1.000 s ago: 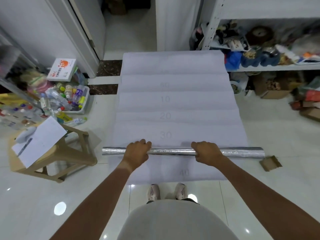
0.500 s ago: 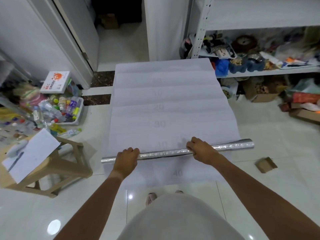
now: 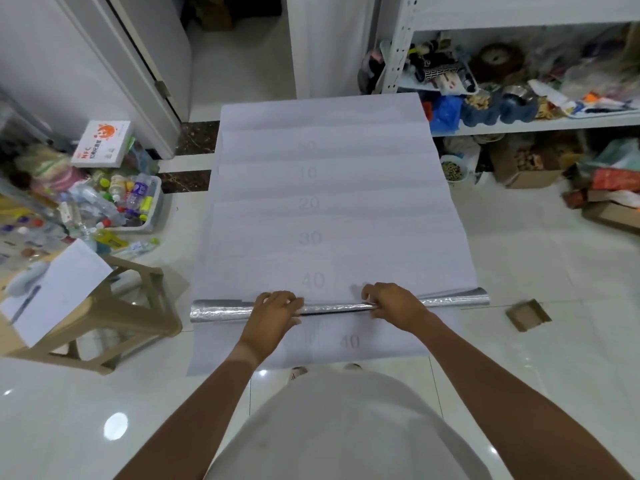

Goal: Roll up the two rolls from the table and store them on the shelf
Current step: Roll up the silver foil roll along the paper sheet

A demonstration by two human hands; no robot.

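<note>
A long silver foil roll (image 3: 221, 309) lies crosswise over the near part of a table covered with white paper (image 3: 325, 216) printed with numbers. My left hand (image 3: 275, 308) grips the roll left of its middle. My right hand (image 3: 393, 304) grips it right of the middle, fingers curled over the top. The right end of the roll (image 3: 457, 299) looks looser, with a flap of foil lifting. A white metal shelf (image 3: 540, 123) stands at the back right, crammed with items. Only one roll is in view.
A wooden stool (image 3: 114, 306) with a white sheet on it stands at the left. Behind it is a tub of bottles (image 3: 121, 206) and a white box (image 3: 104, 143). A small cardboard piece (image 3: 528, 315) lies on the floor at the right. Boxes clutter the floor under the shelf.
Both hands have stayed on the silver roll while it rolled a little away from me across the paper. The right end tilted up and then levelled out.
</note>
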